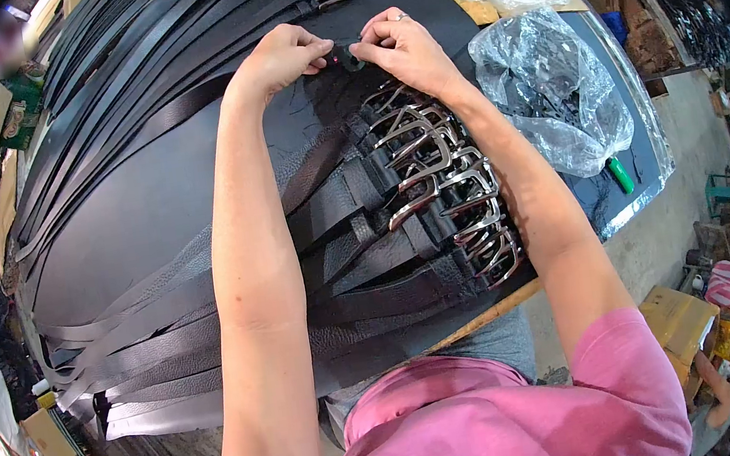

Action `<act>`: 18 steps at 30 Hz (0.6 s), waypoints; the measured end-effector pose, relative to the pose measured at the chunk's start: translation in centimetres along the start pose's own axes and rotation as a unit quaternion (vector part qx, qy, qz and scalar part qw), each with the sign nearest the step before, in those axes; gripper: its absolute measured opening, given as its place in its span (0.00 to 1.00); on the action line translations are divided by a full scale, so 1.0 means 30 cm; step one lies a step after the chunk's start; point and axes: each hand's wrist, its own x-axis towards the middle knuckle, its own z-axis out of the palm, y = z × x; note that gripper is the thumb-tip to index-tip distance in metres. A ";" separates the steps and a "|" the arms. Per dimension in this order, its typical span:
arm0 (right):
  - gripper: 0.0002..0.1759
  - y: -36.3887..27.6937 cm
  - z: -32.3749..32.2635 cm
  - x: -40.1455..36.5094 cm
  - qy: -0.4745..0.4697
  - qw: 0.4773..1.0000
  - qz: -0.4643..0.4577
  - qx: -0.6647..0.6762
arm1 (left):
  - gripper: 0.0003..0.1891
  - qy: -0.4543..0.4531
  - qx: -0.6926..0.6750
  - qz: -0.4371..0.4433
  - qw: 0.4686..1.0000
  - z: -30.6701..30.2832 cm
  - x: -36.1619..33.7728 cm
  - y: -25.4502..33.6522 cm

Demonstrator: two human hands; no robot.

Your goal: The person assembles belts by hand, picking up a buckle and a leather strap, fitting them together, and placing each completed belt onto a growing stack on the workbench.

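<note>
Strap end [348,55] pinched between left hand [282,56] and right hand [409,51], buckles [441,182] just below, plastic bag [549,96] beside.

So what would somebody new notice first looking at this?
Probably the row of silver buckles stacked beside the right forearm, bright against the black belts fanned across the table. Next, the left hand and right hand meeting farther up, both pinching a small dark piece. Crumpled clear plastic bags lie to the right.
</note>
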 end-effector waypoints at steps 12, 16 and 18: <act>0.10 -0.007 -0.059 0.008 0.196 0.920 0.093 0.327 | 0.24 0.088 0.224 0.275 0.931 0.058 0.025 -0.031; 0.10 0.005 -0.067 0.025 0.291 0.909 0.033 0.297 | 0.14 0.069 0.042 0.131 0.988 0.038 -0.001 0.046; 0.10 -0.009 -0.082 0.020 0.305 0.926 0.029 0.221 | 0.12 0.069 0.000 0.105 0.992 0.037 0.007 0.048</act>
